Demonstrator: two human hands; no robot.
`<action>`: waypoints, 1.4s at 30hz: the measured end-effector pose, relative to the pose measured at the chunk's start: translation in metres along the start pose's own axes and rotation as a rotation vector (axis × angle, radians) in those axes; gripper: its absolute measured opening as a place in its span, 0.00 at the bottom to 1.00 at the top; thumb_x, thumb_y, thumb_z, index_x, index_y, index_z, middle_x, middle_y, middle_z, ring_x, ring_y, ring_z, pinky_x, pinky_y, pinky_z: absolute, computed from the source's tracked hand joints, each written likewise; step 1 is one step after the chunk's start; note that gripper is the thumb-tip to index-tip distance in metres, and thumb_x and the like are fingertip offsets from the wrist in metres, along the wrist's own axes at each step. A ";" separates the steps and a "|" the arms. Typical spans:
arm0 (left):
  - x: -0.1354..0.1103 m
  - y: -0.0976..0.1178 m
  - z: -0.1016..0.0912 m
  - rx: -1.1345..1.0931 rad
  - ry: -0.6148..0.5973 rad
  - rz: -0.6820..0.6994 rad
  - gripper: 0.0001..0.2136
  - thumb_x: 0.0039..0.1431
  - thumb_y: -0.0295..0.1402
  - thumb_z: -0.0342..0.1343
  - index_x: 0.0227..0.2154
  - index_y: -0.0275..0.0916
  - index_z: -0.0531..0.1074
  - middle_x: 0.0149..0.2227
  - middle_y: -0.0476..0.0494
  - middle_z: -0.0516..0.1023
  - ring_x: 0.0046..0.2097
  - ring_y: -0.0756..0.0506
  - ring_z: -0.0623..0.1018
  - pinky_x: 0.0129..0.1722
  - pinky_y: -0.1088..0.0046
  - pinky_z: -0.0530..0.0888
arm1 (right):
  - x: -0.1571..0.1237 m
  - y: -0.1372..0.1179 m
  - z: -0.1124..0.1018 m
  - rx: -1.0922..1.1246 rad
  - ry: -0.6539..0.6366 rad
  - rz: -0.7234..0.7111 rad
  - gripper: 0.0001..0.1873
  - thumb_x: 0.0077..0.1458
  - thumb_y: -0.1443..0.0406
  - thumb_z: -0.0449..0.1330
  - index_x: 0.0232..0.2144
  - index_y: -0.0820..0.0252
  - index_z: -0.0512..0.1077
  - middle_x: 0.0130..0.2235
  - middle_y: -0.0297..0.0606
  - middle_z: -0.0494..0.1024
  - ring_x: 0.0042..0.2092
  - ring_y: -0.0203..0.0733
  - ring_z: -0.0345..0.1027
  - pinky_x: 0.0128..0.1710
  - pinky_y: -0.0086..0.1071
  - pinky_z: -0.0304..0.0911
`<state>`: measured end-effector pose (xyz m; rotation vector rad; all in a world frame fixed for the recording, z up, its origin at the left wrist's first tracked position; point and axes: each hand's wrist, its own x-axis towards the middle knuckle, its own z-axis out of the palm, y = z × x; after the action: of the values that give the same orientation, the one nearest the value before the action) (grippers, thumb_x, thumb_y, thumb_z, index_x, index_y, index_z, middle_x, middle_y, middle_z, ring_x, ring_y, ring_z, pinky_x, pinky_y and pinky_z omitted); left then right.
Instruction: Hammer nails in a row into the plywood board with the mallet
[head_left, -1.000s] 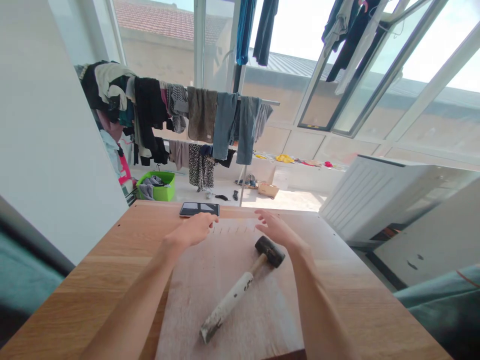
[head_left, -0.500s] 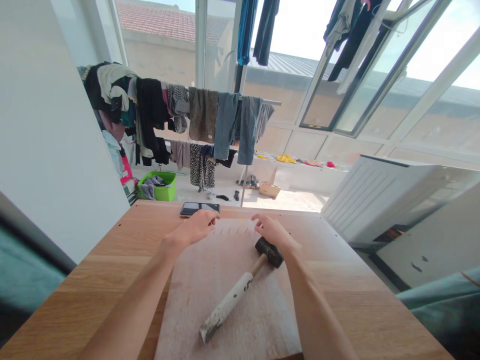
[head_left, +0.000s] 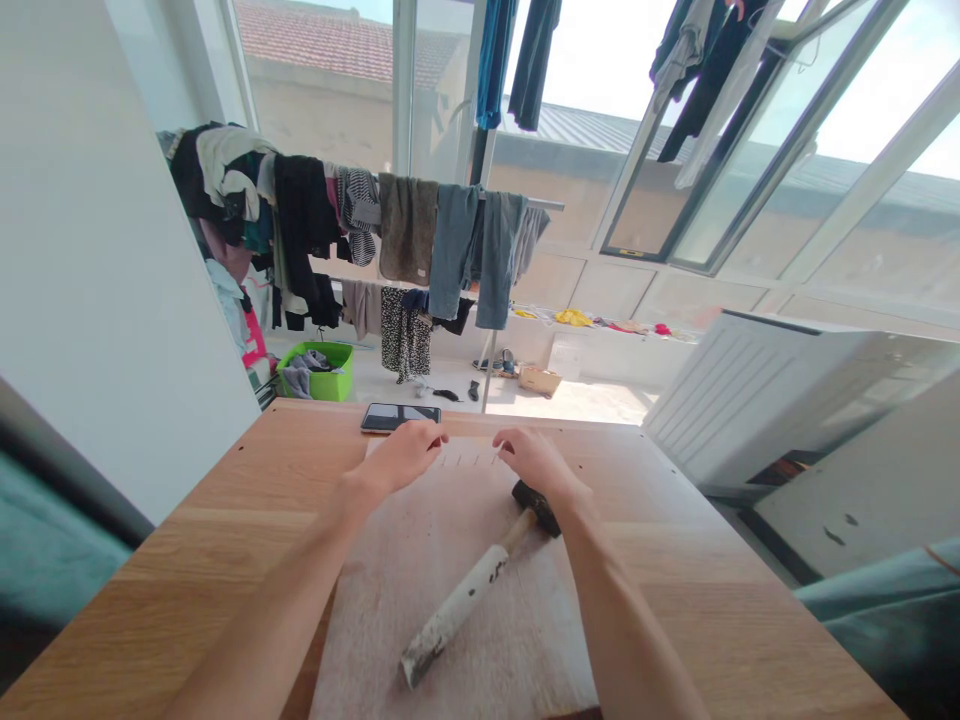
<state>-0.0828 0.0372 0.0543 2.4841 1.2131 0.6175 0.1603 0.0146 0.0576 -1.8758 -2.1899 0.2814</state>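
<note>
Grip, left hand and right hand: fingers partly curled, contents not discernible. Black rectangular phone lies beyond left hand; right forearm partly covers black-headed, white-handled hammer. Thin nails: between 2 hands, on pale wooden board.

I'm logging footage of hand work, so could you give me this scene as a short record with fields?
Surface: wooden table, with a pale board on it
Tool: hammer, lying diagonally on the board, head partly hidden by the right arm
Small items: row of thin, nail-like pieces near the board's far end
Left hand: beside the row, fingers curled, grip unclear
Right hand: across from it, grip unclear
Phone: near the table's far edge
Background: hanging clothes, green basket
</note>
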 end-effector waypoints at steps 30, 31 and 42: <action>0.009 0.011 0.051 -0.112 0.133 -0.012 0.09 0.61 0.23 0.51 0.30 0.37 0.76 0.35 0.41 0.80 0.40 0.44 0.78 0.44 0.71 0.72 | -0.002 -0.038 0.007 0.136 -0.002 -0.176 0.13 0.57 0.74 0.57 0.29 0.62 0.80 0.31 0.40 0.82 0.34 0.40 0.72 0.35 0.29 0.60; 0.009 0.011 0.048 -0.123 0.130 -0.010 0.08 0.60 0.23 0.52 0.30 0.37 0.76 0.35 0.42 0.80 0.39 0.45 0.78 0.43 0.72 0.72 | -0.004 -0.039 0.003 0.152 -0.009 -0.177 0.13 0.57 0.74 0.57 0.29 0.62 0.81 0.31 0.40 0.82 0.34 0.40 0.72 0.35 0.29 0.59; -0.004 0.005 -0.004 -0.456 -0.281 -0.101 0.08 0.56 0.37 0.56 0.33 0.38 0.73 0.26 0.48 0.77 0.30 0.47 0.77 0.30 0.75 0.70 | -0.010 -0.044 -0.011 0.332 -0.224 -0.223 0.08 0.55 0.68 0.61 0.31 0.58 0.82 0.28 0.33 0.81 0.32 0.38 0.73 0.31 0.26 0.62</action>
<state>-0.0840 0.0318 0.0590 2.0336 0.9582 0.4389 0.1234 -0.0019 0.0808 -1.4694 -2.2938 0.7901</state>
